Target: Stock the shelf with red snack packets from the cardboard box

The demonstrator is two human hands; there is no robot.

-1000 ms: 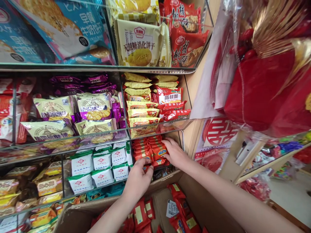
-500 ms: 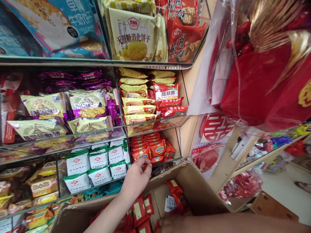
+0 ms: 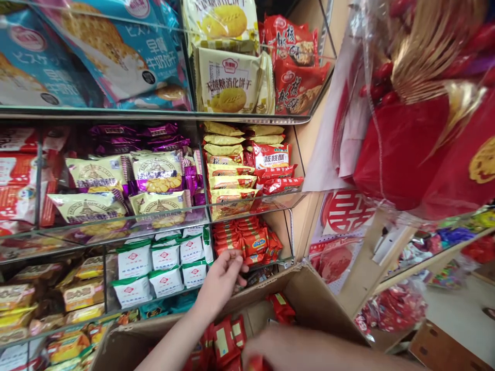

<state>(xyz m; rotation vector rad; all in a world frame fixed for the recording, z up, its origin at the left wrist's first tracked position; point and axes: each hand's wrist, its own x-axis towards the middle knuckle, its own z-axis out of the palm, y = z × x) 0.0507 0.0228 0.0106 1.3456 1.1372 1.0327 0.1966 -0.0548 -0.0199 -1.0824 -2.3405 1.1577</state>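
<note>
My left hand reaches to the lower shelf, at the front of a pile of small red snack packets. Its fingers are loosely bent and a little apart, and nothing shows between them. Below, an open cardboard box holds more red packets, some with yellow labels. My right hand is over the box, smeared by motion. A red snack packet shows at its fingers, partly cut off by the lower edge of the picture.
White packets with green edges fill the compartment left of my left hand. Glass shelves above hold yellow and red biscuit packets and larger biscuit bags. Red wrapped decorations hang at right beside a wooden upright.
My right hand has come further into view over the box, with a red packet at its fingers. My left hand stays by the shelf's red packets. The view has shifted slightly.
</note>
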